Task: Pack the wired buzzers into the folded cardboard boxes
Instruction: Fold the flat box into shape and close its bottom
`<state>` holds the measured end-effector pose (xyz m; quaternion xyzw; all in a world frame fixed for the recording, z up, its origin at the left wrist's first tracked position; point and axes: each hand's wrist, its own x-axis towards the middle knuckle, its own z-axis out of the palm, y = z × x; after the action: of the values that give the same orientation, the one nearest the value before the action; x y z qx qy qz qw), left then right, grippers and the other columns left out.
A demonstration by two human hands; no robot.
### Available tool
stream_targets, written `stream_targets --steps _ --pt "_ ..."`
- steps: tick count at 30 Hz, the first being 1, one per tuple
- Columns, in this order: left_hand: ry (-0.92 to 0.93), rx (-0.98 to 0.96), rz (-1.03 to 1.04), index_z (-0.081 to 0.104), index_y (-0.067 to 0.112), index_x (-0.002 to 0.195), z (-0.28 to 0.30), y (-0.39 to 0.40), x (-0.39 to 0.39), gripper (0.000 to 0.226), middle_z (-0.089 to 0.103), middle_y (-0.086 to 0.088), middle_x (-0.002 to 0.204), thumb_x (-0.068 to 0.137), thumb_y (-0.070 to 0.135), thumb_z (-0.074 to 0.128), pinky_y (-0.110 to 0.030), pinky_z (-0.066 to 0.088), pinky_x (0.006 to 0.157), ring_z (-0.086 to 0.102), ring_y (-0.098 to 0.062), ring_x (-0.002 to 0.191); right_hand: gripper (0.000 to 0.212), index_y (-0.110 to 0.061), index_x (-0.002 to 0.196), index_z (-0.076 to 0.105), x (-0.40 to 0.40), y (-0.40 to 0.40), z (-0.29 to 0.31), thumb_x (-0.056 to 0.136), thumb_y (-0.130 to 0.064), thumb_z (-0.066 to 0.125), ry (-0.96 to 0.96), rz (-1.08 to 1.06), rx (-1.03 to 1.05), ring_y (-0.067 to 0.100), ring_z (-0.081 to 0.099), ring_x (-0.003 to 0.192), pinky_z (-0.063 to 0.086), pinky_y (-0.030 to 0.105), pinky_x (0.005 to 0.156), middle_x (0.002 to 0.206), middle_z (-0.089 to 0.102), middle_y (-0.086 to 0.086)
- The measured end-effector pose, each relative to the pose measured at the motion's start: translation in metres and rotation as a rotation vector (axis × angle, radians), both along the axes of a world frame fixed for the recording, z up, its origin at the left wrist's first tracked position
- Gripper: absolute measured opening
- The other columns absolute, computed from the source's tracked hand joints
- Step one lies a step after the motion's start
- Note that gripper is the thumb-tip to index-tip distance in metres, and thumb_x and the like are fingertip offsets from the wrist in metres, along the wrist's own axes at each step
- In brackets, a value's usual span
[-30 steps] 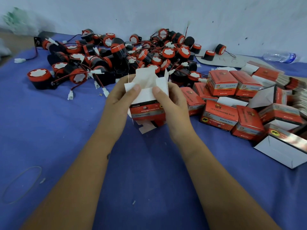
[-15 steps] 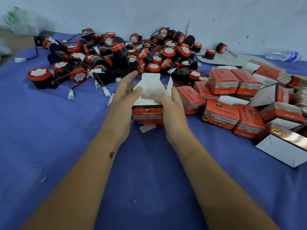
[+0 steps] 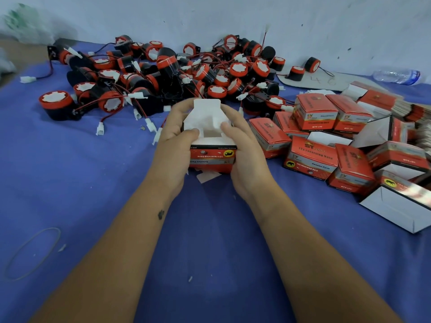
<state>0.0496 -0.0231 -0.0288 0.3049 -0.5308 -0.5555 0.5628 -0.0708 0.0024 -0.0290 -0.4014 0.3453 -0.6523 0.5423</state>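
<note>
Box (image 3: 211, 157) has come down to the blue cloth (image 3: 70, 183), just in front of the buzzer pile (image 3: 163, 73). Your left hand (image 3: 173, 145) and right hand (image 3: 242, 145) grip its sides, thumbs now pressing side flaps inward. Closing started; contents hidden.

Blue cloth (image 3: 70, 183), rubber band (image 3: 32, 252), plastic bottle (image 3: 396, 76), white wall (image 3: 233, 17)
</note>
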Motion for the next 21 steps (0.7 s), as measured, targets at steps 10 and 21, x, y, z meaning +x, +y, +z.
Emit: stream_targets --steps 10,21 --pt "0.037 0.112 -0.098 0.076 0.021 0.077 -0.0010 0.0022 0.0021 0.026 0.074 0.004 0.102 0.086 0.021 0.052 -0.035 0.058 0.071 0.071 -0.014 0.089 0.014 -0.013 0.080 0.063 -0.0033 0.0025 0.0002 0.080 -0.021 0.052 -0.030 -0.034 0.005 0.023 0.064 0.076 0.055 0.035 0.060 0.084 0.065 0.007" --pt "-0.072 -0.002 0.096 0.067 0.034 0.100 -0.0026 0.0027 -0.0008 0.044 0.068 0.003 0.109 0.085 -0.005 0.052 -0.023 0.054 0.061 0.067 -0.006 0.088 0.045 -0.019 0.109 0.059 0.0023 0.0022 0.0024 0.082 0.014 0.049 0.182 -0.246 0.054 0.009 0.064 0.071 0.053 0.026 0.058 0.082 0.066 -0.005"
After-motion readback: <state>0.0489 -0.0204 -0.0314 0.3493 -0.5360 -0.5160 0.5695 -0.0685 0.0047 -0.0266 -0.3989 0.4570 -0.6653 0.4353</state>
